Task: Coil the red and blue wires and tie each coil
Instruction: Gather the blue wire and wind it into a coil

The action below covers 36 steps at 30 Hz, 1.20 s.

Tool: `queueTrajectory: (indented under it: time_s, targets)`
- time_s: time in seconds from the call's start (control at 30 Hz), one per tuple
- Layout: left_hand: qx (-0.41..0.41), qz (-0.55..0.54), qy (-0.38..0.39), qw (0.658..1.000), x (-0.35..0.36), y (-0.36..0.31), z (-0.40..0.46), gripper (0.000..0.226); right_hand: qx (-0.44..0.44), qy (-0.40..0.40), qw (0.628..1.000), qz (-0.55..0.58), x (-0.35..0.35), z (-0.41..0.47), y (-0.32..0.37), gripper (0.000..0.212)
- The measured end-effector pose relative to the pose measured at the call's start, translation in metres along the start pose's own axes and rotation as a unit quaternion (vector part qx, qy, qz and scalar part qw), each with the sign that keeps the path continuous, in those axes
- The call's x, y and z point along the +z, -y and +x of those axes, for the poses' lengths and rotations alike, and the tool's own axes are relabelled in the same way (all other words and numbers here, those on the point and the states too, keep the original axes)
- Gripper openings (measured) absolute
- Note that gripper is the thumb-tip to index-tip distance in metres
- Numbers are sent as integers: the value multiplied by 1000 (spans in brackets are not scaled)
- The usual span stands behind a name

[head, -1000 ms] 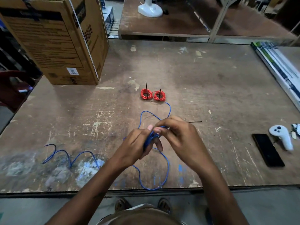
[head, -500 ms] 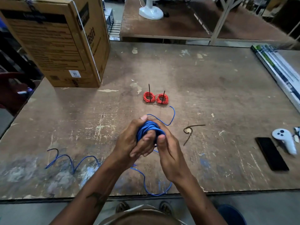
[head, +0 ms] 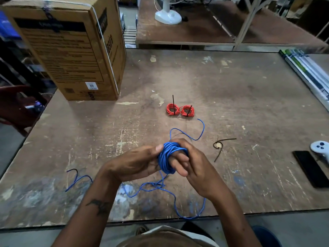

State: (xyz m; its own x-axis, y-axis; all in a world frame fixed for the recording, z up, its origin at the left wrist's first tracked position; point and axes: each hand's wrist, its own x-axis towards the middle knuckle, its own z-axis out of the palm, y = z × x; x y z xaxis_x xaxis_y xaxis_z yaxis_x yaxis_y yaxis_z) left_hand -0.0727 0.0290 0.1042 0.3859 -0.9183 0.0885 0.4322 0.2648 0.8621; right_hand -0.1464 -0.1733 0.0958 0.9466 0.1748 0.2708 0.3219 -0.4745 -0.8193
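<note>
A scuffed, paint-flecked wooden worktop [head: 231, 90] fills a cluttered workshop, a second table and a white fan base [head: 167, 14] behind it. At its near edge, a person's two hands meet over a blue coil [head: 168, 157] held just above the surface. The left hand [head: 135, 163] has the coil wound around its fingers, thumb tip pressed against the windings; the right hand [head: 194, 164] wraps over the far side, fingers curled on the bundle. Both grips are clamped on the coil. The rest of the blue wire [head: 178, 202] trails loose from under the hands, looping toward the near edge, with one end arcing up past the right hand and another stretch lying at the left. Farther back, two red coils [head: 179, 110] lie side by side, touching, each bound with a black tie whose tail sticks up. A spare black tie [head: 219, 146], loosely looped, lies to the right of the hands. A large cardboard box [head: 71, 54] stands at the far left corner. A black phone [head: 311, 168] and a white controller [head: 320, 147] rest at the right edge, with long packaged strips [head: 308, 73] beyond.
</note>
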Motion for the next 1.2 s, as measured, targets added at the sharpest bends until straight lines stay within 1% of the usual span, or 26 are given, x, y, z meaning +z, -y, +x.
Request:
queueTrajectory:
  time_s: [0.1,0.17,0.2,0.23,0.27,0.33,0.37,0.43,0.47,0.53,0.57,0.63,0.67,0.7,0.77,0.8,0.87,0.9,0.93,0.97,1.03,1.1,1.17,1.2]
  targets:
    - [1,4,-12,1000,-3,-3,-7,43,-11,-12,1000,-10,4,3,5,46]
    - [3,25,-42,999,1,-3,-3,47,-7,-32,999,-27,5,4,5,50]
    - [12,30,-82,996,6,1,1,48,-1,-47,998,-38,4,5,3,46]
    - [24,31,-141,989,12,6,5,47,3,-66,996,-55,4,5,-1,40]
    - [39,43,-213,975,16,14,10,44,11,-85,994,-74,2,6,-6,34]
    - [62,121,-348,928,22,31,17,36,27,-110,986,-121,-4,10,-16,32]
    - [65,153,-390,906,24,38,21,35,28,-107,982,-151,-8,12,-21,32]
    - [64,174,-421,888,29,43,29,42,20,-71,974,-214,-15,15,-26,33]
    - [63,193,-430,880,31,42,34,47,12,-39,969,-244,-18,16,-27,36]
    - [53,267,-441,855,31,35,45,47,2,15,958,-288,-21,17,-27,38]
    - [36,304,-439,844,30,30,51,45,2,28,954,-299,-23,18,-28,38]
    - [-31,384,-439,812,25,25,65,45,5,26,950,-313,-27,20,-32,33]
    - [-59,421,-442,790,24,23,72,47,6,19,950,-311,-29,21,-35,28]
    - [-69,450,-449,769,23,24,79,50,9,9,956,-294,-30,21,-37,24]
    - [-34,469,-473,745,26,28,93,53,23,-24,980,-197,-31,19,-40,23]
    - [-17,473,-487,734,28,29,100,56,41,-37,988,-141,-31,18,-40,31]
    - [-34,487,-505,712,28,33,112,65,69,-64,994,-54,-32,16,-41,55]
    - [-54,487,-508,708,24,38,118,68,78,-78,994,-25,-33,15,-44,61]
    - [-61,479,-515,708,21,43,124,69,86,-90,992,0,-34,14,-47,62]
    - [-55,461,-528,711,17,49,130,69,100,-102,990,19,-34,14,-51,59]
    - [-8,390,-569,724,14,65,142,67,137,-140,980,31,-32,13,-57,48]
    - [47,286,-623,726,17,76,155,61,172,-191,966,-15,-26,11,-61,35]
    - [74,214,-653,723,21,81,165,56,176,-220,956,-84,-21,6,-63,34]
    - [81,188,-654,729,25,83,168,54,168,-222,952,-129,-21,4,-65,34]
